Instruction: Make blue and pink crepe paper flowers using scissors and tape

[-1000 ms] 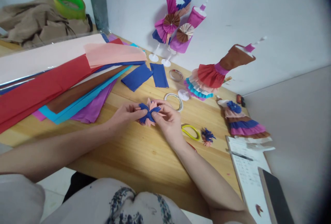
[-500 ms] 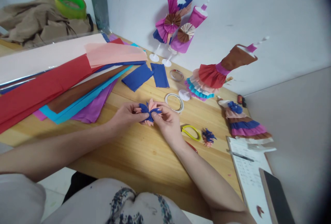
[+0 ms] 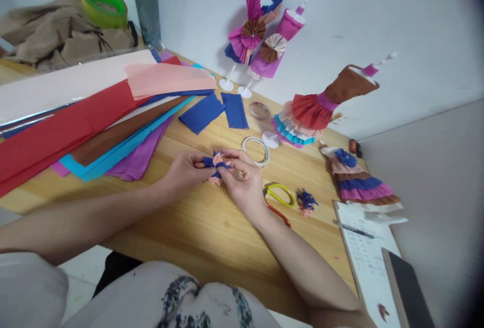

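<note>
A blue and peach paper flower (image 3: 217, 162) with pointed petals is held above the middle of the wooden table. My left hand (image 3: 186, 170) pinches its left side between thumb and fingers. On the other side my right hand (image 3: 244, 175) grips it, thumb pressed near the flower's centre. The fingers hide part of the petals. Right of my right hand lie scissors with one yellow and one red handle (image 3: 280, 195), partly covered by my wrist. Past them rests a second blue and peach paper tuft (image 3: 307, 201). A white tape roll (image 3: 256, 151) lies just beyond my right fingers.
Coloured paper sheets (image 3: 113, 116) spread across the left. Two blue paper pieces (image 3: 235, 110) and a clear tape roll (image 3: 259, 110) lie farther back. Paper-dressed stands (image 3: 306, 111) line the wall. A notebook (image 3: 359, 247) with a pen is at right; a bottle (image 3: 145, 10) stands behind.
My left thumb has shifted off the flower's centre toward its left side, and the petals sit differently. Both hands still hold the flower.
</note>
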Demonstrator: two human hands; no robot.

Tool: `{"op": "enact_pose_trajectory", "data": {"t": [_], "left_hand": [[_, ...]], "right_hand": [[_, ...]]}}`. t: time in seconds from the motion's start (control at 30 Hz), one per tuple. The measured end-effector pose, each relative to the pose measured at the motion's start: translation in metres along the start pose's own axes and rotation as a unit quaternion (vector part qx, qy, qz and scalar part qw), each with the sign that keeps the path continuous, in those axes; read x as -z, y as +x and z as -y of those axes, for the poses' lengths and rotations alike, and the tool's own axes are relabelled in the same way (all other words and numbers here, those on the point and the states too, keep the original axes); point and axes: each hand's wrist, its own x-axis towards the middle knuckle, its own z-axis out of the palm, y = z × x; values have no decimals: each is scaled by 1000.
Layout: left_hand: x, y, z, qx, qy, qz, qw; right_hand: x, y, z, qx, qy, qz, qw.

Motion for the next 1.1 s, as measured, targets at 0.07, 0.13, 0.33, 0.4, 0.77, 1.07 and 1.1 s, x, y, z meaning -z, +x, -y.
{"op": "enact_pose_trajectory", "data": {"t": [0.07, 0.13, 0.33, 0.4, 0.77, 1.07, 1.1], "left_hand": [[1, 0, 0, -5, 14, 0, 1000], [1, -1, -1, -3, 21, 4, 1000], [3, 1, -9, 17, 8, 6, 1000], [3, 2, -10, 21, -2, 5, 1000], [4, 2, -6, 13, 4, 25, 1000], [8, 5, 0, 23, -53, 14, 998], [8, 6, 0, 25, -65, 17, 997]], "right_hand": [[1, 0, 1, 7, -9, -1, 1000], [4, 1, 1, 4, 11, 5, 1000], [9, 2, -5, -66, 179, 63, 980], [5, 2, -6, -83, 182, 80, 976], [6, 4, -4, -119, 213, 42, 969], [0, 1, -10, -84, 136, -13, 987], [3, 1, -9, -61, 118, -31, 991]]}}
